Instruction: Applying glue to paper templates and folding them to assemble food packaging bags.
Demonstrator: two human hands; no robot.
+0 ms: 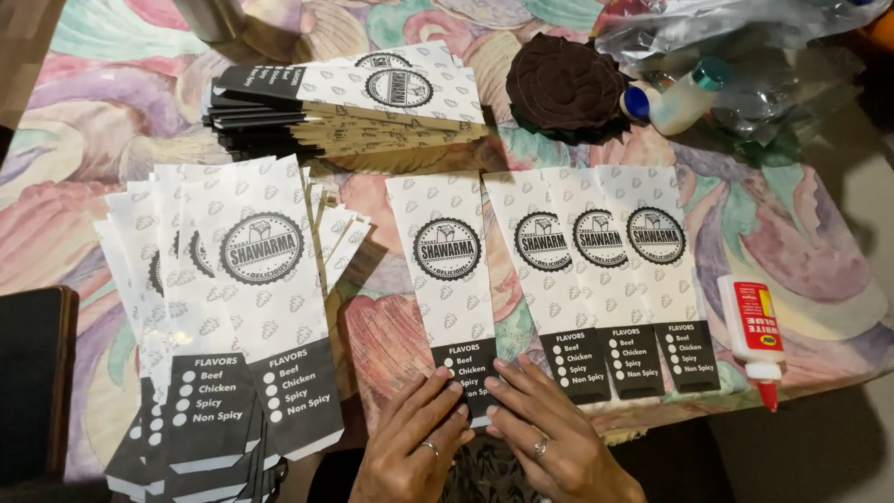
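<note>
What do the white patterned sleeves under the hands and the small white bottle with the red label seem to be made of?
The white patterned sleeve under both hands looks like thin matte paper: flat, creased, no glare. The white red-labelled bottle with a red nozzle looks like smooth, slightly glossy plastic.

Both hands sit at the near edge of the table (838,307), side by side, left hand (414,447) and right hand (549,442), fingertips pressing on the near end of one sleeve (447,270) lying lengthwise at the centre. Just right of it, three more sleeves (601,270) lie in an overlapping row. Right again, near the table's edge, a glue bottle (752,335) lies with its tip pointing near. To the left, a fanned pile (233,317) of sleeves spreads over the near edge. Behind the pile and the centre sleeve, a stack (345,102) lies crosswise. Right of the stack sits a round pad (563,86), and just beside that a small bottle (675,98) on its side, with plastic wrap (745,37) behind it.
</note>
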